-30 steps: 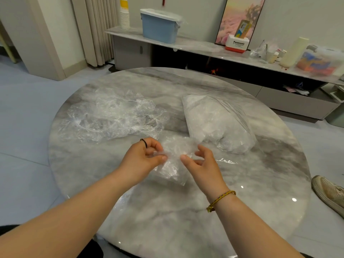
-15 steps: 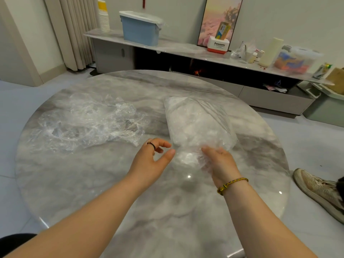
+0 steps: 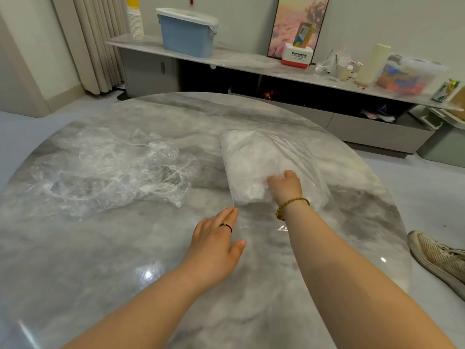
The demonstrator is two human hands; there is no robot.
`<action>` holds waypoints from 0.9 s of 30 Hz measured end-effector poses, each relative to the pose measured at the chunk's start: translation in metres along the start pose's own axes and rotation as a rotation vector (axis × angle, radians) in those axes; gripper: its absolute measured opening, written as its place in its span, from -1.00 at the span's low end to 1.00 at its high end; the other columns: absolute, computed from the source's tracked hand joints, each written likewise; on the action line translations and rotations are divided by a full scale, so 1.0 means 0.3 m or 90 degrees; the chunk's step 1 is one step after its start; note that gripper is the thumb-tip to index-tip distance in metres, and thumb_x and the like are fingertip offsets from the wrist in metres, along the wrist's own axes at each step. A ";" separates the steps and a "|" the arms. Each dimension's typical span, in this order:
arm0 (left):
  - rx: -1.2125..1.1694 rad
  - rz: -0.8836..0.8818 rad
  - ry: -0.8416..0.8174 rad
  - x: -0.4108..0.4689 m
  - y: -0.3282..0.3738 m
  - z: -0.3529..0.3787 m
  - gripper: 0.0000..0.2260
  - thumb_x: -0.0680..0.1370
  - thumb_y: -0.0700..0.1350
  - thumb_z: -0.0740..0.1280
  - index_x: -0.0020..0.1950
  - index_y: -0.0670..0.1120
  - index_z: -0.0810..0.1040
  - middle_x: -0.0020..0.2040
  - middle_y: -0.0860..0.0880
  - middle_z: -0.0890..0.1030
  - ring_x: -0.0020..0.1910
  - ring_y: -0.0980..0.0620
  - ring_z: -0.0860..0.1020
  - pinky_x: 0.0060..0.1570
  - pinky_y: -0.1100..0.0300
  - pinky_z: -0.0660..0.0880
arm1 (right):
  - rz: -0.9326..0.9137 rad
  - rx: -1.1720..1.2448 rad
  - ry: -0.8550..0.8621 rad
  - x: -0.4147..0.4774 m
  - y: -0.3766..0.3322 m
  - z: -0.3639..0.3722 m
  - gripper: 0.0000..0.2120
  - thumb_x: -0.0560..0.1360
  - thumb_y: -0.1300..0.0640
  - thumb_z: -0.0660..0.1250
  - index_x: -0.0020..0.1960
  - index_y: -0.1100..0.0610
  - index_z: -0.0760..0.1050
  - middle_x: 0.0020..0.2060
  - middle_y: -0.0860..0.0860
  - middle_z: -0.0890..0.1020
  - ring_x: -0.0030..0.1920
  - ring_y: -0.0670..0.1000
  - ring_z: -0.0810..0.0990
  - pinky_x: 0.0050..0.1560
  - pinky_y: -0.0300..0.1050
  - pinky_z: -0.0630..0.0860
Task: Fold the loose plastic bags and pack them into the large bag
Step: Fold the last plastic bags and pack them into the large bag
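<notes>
The large clear bag (image 3: 254, 157) lies on the round marble table (image 3: 113, 260), stuffed with white folded bags, its mouth toward me. My right hand (image 3: 285, 187) reaches into that mouth, fingers curled round a folded plastic bag (image 3: 251, 192) and buried in the white plastic. My left hand (image 3: 214, 245) lies flat on the table just in front of the bag's mouth, fingers straight, touching the thin lower lip of the bag. A crumpled heap of loose clear bags (image 3: 108, 170) sits at the left of the table.
A shoe (image 3: 437, 258) on the floor sits close to the table's right edge. Behind the table runs a low sideboard (image 3: 239, 60) with a blue bin (image 3: 186, 34), a small box and containers.
My right hand has carried the folded bag from in front of me forward into the large bag's mouth. My left hand let go of it and flattened onto the table.
</notes>
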State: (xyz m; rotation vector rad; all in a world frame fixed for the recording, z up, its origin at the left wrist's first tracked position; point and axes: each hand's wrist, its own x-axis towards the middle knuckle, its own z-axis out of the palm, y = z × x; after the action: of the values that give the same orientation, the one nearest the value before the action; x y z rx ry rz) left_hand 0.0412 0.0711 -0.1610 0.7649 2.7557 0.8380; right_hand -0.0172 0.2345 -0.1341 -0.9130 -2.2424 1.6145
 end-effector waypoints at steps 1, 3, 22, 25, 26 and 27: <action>-0.006 0.000 -0.002 0.007 -0.001 0.004 -0.46 0.62 0.02 0.07 0.52 -0.01 -0.12 0.52 0.11 -0.09 0.48 0.15 -0.06 0.32 0.35 -0.20 | -0.012 -0.007 0.009 0.023 -0.003 0.008 -0.81 0.53 0.27 0.20 0.14 0.25 0.40 0.00 0.23 0.54 -0.20 0.09 0.49 -0.28 -0.32 0.45; -0.012 0.006 -0.005 0.010 0.000 0.007 -0.45 0.62 0.02 0.08 0.52 0.00 -0.13 0.52 0.12 -0.10 0.48 0.17 -0.06 0.32 0.36 -0.20 | -0.030 -0.066 0.013 0.046 -0.017 0.017 -0.64 0.55 0.21 0.21 0.31 0.31 0.30 0.18 0.23 0.49 -0.03 0.11 0.49 -0.01 -0.15 0.43; -0.046 0.014 -0.046 0.021 -0.002 0.007 -0.38 0.59 0.06 0.15 0.51 0.03 -0.15 0.52 0.15 -0.13 0.48 0.20 -0.11 0.29 0.40 -0.23 | -0.049 -0.147 0.009 0.097 0.000 0.033 -0.76 0.54 0.32 0.12 0.20 0.22 0.25 -0.18 0.03 0.42 -0.04 0.13 0.44 -0.13 -0.21 0.30; -0.044 0.034 -0.044 0.023 0.000 -0.005 -0.38 0.58 0.07 0.16 0.50 0.07 -0.14 0.51 0.15 -0.14 0.48 0.20 -0.09 0.27 0.42 -0.21 | -0.086 -0.156 -0.020 0.068 0.006 0.025 -0.58 0.57 0.28 0.09 0.42 0.22 0.16 0.29 0.10 0.40 0.27 0.10 0.40 0.13 -0.20 0.32; -0.048 0.038 -0.041 0.024 0.001 -0.011 -0.39 0.58 0.07 0.16 0.50 0.09 -0.13 0.51 0.16 -0.14 0.48 0.20 -0.08 0.27 0.43 -0.18 | -0.107 -0.168 -0.019 0.054 0.008 0.021 -0.56 0.58 0.27 0.08 0.45 0.21 0.13 0.37 0.09 0.35 0.31 0.09 0.36 0.21 -0.18 0.30; -0.057 0.039 -0.041 0.024 0.000 -0.016 -0.39 0.57 0.07 0.17 0.50 0.12 -0.12 0.51 0.16 -0.14 0.48 0.18 -0.07 0.27 0.43 -0.15 | -0.127 -0.174 -0.014 0.040 0.012 0.017 -0.54 0.59 0.26 0.07 0.47 0.20 0.09 0.39 0.07 0.32 0.34 0.08 0.34 0.25 -0.17 0.28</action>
State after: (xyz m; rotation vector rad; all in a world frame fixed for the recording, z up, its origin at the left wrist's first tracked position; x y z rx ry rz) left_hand 0.0337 0.0726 -0.1569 0.8472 2.6316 0.9249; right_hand -0.0279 0.2386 -0.1412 -0.7044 -2.5197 1.2610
